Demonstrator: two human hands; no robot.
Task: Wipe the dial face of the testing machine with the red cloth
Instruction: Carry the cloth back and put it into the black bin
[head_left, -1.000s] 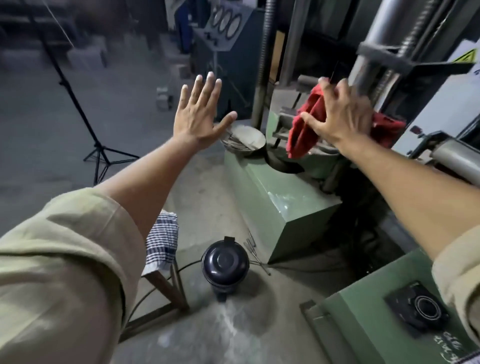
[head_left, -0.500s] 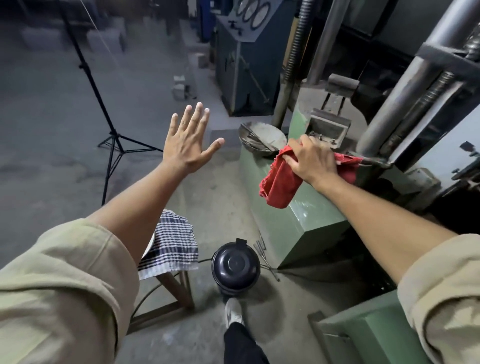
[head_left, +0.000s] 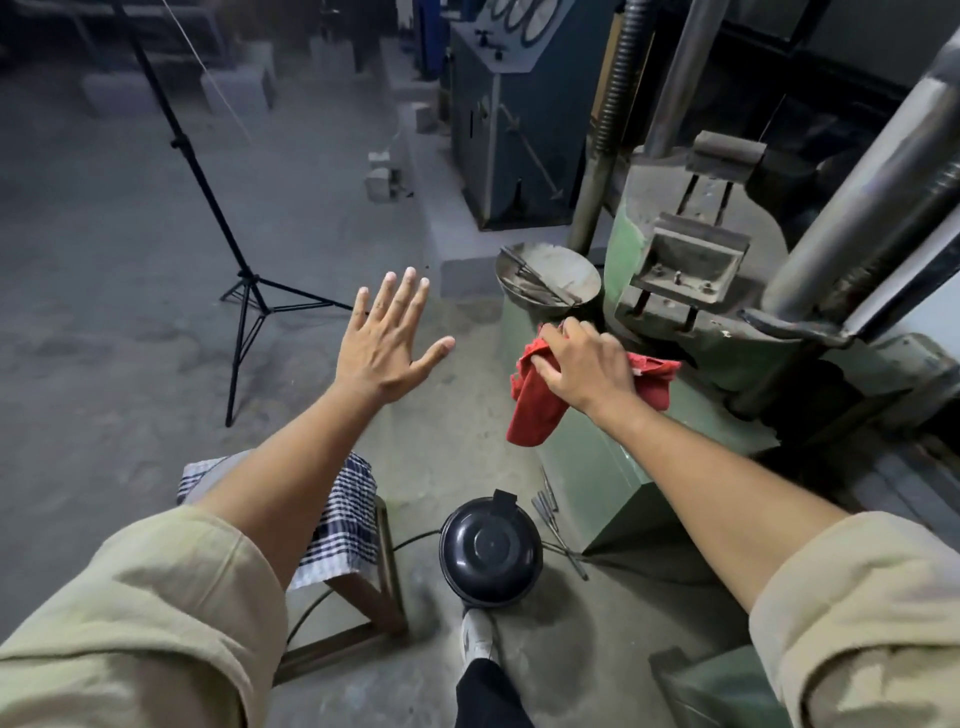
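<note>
My right hand (head_left: 584, 366) grips the red cloth (head_left: 535, 410), which hangs crumpled over the front corner of the green machine base (head_left: 597, 467). My left hand (head_left: 387, 345) is held out flat with fingers spread above the floor, holding nothing. The dial faces (head_left: 524, 18) sit on a slanted grey panel atop a blue cabinet (head_left: 511, 135) at the far top, well beyond both hands and cut off by the frame edge.
A metal bowl with tools (head_left: 548, 278) rests on the green base behind the cloth. Steel columns (head_left: 857, 197) rise at right. A black tripod (head_left: 244, 280) stands at left. A stool with checked cloth (head_left: 343, 519), a black round pot (head_left: 491, 551) and my shoe (head_left: 478, 636) are below.
My right hand has brought the red cloth down from the upper machine part to the green base's front corner. The view has tilted down and my left hand has lowered.
</note>
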